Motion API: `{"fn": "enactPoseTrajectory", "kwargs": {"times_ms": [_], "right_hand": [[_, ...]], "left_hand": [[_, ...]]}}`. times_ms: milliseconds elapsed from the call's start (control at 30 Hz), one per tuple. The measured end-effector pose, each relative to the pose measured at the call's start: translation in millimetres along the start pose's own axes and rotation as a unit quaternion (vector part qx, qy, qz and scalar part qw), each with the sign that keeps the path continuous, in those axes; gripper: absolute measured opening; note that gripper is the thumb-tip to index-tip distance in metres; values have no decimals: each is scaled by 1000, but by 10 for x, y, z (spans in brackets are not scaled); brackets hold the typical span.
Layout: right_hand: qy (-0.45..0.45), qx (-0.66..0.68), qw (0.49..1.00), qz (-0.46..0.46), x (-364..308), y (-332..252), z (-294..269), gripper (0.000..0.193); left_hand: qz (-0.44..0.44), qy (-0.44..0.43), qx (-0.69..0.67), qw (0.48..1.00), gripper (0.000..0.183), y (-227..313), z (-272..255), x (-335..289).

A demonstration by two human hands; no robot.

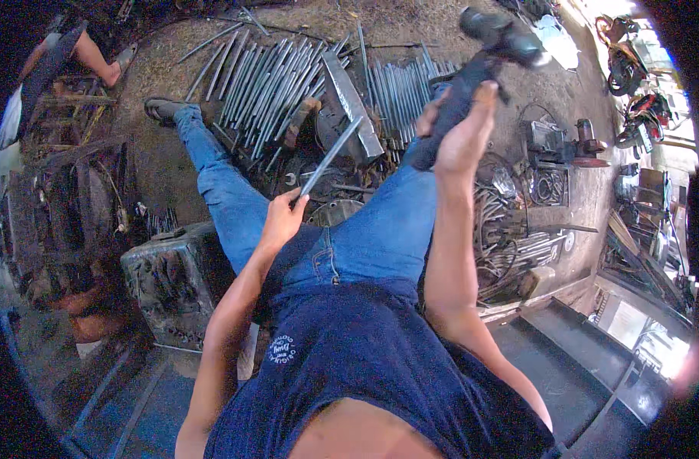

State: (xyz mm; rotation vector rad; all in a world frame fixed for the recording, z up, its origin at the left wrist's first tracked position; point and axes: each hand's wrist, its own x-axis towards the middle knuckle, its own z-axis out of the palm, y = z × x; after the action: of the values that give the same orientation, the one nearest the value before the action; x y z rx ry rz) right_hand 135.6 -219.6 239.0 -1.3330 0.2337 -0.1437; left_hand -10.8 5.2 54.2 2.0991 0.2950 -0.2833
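Note:
My left hand (282,219) is closed round the near end of a thin grey metal rod (331,157), which slants up and away to the right. The rod's far end is beside a flat metal bar (352,107) among the rods in front of me. Raised high at the right, my right hand (466,131) grips the thick black handle of a hammer (505,38). Its dark head is tipped away, blurred, and has one shiny end. Between my knees lie a wrench (291,178) and a round metal piece (335,212).
Rows of metal rods (269,88) lie on the dirt floor, with a second pile (401,92) to their right. A dark metal can (173,283) stands by my left thigh. Tools and wire (502,206) clutter the right. Another person's leg (97,57) shows at far left.

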Motion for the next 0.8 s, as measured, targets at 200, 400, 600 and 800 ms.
{"fn": "enactPoseTrajectory", "kwargs": {"times_ms": [200, 400, 600, 800], "right_hand": [[-11, -103, 935, 341, -246, 1674, -321, 67], [-6, -134, 932, 336, -591, 1399, -493, 62], [19, -202, 915, 348, -540, 1877, -759, 61], [-24, -95, 976, 197, -268, 404, -278, 59]], "left_hand": [[-35, -11, -6, 999, 32, 158, -74, -22], [-28, 13, 30, 999, 37, 71, 17, -43], [-6, -45, 88, 995, 40, 11, 24, 32], [-18, -19, 51, 998, 41, 121, -44, -45]]}}
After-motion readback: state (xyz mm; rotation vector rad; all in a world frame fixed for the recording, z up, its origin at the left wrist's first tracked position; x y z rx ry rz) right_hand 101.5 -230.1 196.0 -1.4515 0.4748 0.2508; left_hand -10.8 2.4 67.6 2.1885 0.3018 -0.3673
